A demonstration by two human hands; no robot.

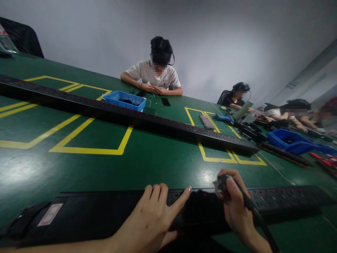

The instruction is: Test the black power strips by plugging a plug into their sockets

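Note:
A long black power strip [279, 202] with rows of sockets and small red parts lies along the near side of the table. My left hand [155, 214] rests on it, fingers over its far edge and index finger stretched out to the right. A white label with a red border [51, 214] sits on the strip's left end. Raised just above the sockets, my right hand [237, 203] is closed around a black power plug [223, 183], its metal prongs facing left. The plug's black cable [263, 225] runs down past my right wrist.
A second long power strip [147, 121] lies across the green table [86, 172], beyond my hands. Behind it stands a blue bin [123, 95] with dark parts, near a person [158, 73] seated opposite. Another blue bin [286, 138] and several people are at the right.

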